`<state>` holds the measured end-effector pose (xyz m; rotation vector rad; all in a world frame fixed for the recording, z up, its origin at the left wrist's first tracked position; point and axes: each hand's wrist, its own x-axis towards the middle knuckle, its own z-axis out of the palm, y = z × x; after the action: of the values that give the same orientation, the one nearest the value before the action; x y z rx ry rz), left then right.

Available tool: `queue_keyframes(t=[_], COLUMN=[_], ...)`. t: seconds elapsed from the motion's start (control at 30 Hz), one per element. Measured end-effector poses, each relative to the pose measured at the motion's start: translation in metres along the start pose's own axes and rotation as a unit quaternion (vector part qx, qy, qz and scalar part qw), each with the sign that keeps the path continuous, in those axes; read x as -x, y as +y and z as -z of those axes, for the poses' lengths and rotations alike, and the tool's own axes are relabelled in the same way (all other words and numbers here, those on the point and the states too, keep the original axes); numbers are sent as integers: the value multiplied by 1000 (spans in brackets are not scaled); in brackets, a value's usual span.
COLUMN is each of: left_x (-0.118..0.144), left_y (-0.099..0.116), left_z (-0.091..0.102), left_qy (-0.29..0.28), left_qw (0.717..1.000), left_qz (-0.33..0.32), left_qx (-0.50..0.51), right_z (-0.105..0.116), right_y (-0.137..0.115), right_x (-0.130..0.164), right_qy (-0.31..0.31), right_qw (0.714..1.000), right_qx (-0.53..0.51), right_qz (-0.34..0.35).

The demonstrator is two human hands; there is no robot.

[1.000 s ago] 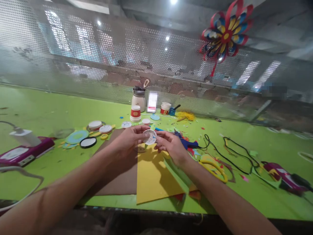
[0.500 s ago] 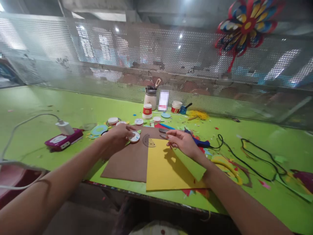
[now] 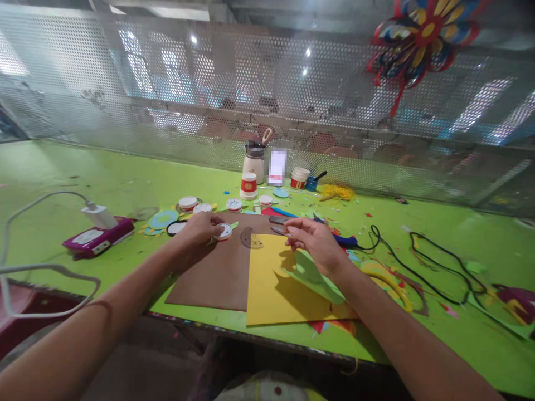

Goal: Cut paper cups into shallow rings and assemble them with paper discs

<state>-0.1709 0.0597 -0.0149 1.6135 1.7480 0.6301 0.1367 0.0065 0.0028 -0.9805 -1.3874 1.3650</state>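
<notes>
My left hand (image 3: 201,229) pinches the edge of a small round white disc (image 3: 223,231) with a green leaf-shaped tip, above a brown sheet (image 3: 209,284). Over a yellow sheet (image 3: 267,303), my right hand (image 3: 311,239) has its fingertips drawn together. A curled piece of green paper (image 3: 320,278) hangs from that hand, raised off the yellow sheet; the grip itself is hidden. Grey prongs (image 3: 277,220) of a tool lie at the right fingertips; whether they are held I cannot tell. Between the hands lies a clear protractor (image 3: 251,238).
Lidded tubs (image 3: 248,186), a flask (image 3: 253,164) and a phone (image 3: 276,167) stand at the back. Left is a purple power strip (image 3: 98,236). At right are a blue-handled glue gun (image 3: 346,241), its black cord (image 3: 438,292), a yellow tape roll (image 3: 390,284) and paper scraps.
The green paper at my right hand has curled and risen from the yellow sheet. My left hand keeps the disc over the brown sheet. The view has shifted slightly.
</notes>
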Motion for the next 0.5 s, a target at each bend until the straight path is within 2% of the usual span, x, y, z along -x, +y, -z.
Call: queue_keyframes(t=[0.23, 0.5], left_x=[11, 17], left_y=[11, 55], left_z=[3, 23], left_qy=[51, 174], left_qw=[997, 972], left_qz=[-27, -83], left_qx=[-59, -134], right_z=[2, 12], right_y=[-4, -19], right_x=[0, -1], right_qy=[19, 43], right_qw=[1000, 999], right_qx=[-1, 15], right_qz=[3, 20])
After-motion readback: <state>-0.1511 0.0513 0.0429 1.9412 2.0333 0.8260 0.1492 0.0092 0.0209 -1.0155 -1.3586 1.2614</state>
